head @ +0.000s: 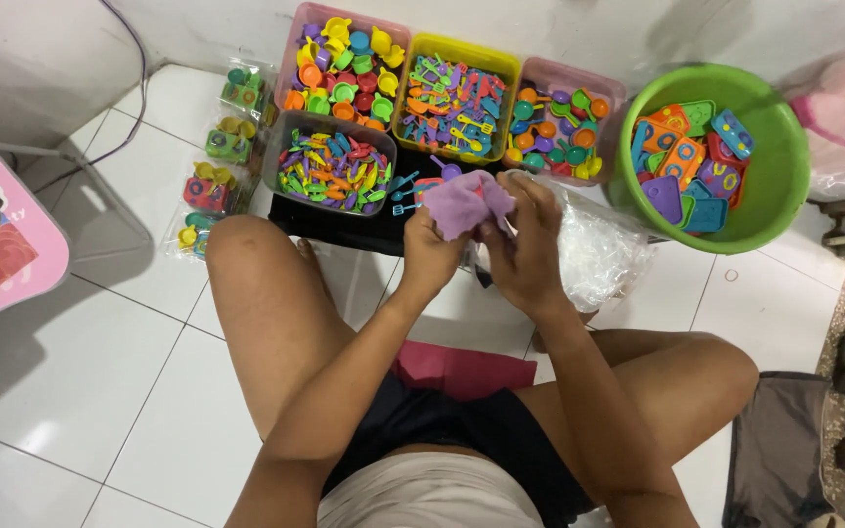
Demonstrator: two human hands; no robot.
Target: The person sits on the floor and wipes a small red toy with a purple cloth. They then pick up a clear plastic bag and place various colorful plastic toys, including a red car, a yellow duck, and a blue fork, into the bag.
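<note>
Both bare hands, left hand [429,256] and right hand [525,256], pinching crumpled purple plastic piece [468,202] just short of grey tub of mixed utensil toys [333,168]; filled clear packets [215,186] left of tub judged done, loose clear bags [594,244] right of it judged pending.

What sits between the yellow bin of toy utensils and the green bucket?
In the head view, a pink bin of small toy pans stands between the yellow bin and the green bucket.
</note>
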